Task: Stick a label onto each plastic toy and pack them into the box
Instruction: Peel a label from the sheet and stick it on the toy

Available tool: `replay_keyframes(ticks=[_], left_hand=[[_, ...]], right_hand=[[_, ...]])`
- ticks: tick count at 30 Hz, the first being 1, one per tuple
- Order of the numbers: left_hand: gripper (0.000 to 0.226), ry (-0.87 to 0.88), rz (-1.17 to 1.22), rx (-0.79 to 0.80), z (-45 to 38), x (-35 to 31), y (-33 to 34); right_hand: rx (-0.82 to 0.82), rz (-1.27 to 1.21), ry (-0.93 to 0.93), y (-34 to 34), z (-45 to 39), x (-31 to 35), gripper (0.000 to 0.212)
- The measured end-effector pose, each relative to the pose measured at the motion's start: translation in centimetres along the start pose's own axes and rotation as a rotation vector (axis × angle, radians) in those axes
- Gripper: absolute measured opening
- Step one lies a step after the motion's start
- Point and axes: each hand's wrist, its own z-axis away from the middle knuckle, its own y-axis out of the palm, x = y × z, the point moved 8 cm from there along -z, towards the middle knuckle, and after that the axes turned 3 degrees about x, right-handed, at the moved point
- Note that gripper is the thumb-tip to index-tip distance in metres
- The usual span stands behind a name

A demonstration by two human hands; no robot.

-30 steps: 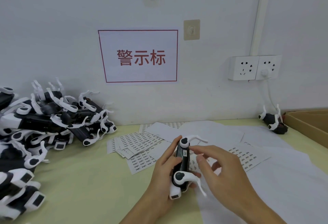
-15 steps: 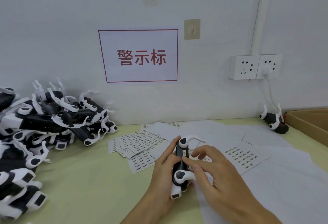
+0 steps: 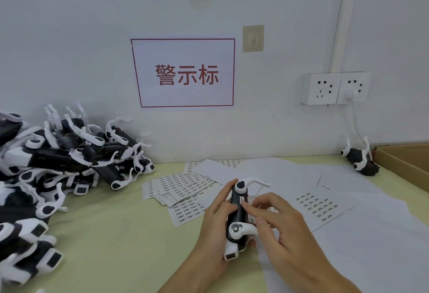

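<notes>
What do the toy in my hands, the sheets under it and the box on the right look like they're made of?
Toy: looks like hard moulded plastic, black body with white arms, slightly glossy with soft highlights.
Sheets: thin white paper, probably sticker backing, lying flat with rows of small printed labels.
Box: brown cardboard, matte, with a plain raw edge; only a corner shows.

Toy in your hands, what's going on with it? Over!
Left hand grips toy upright. Right hand fingers press label onto its side. Box far right, one toy beside it. Nothing blocking.
</notes>
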Motion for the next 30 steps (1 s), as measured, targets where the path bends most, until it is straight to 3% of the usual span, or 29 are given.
replay_keyframes(ticks=[5,10,18,22,26,30], left_hand=[[0.04,0.036,0.011,0.074,0.1,-0.2,0.7],[0.041,0.067,-0.091,0.023,-0.1,-0.3,0.1],[0.041,0.076,-0.166,-0.007,-0.2,-0.2,-0.1],[0.034,0.084,-0.159,0.003,-0.2,-0.3,-0.1],[0.035,0.075,-0.15,0.032,-0.2,-0.1,-0.1],[0.034,0.066,-0.12,0.04,-0.2,0.0,0.0]], right_hand=[[-0.113,-0.243,0.031,-0.9,0.0,-0.4,0.036],[-0.102,-0.56,0.268,0.0,-0.1,-2.4,0.036],[-0.101,-0.452,0.312,0.4,0.2,-2.7,0.029],[-0.104,-0.387,0.188,0.2,-0.1,-1.5,0.024],[-0.058,-0.269,0.098,0.6,-0.1,-1.1,0.042],[-0.084,-0.161,0.013,0.0,-0.2,-0.6,0.042]])
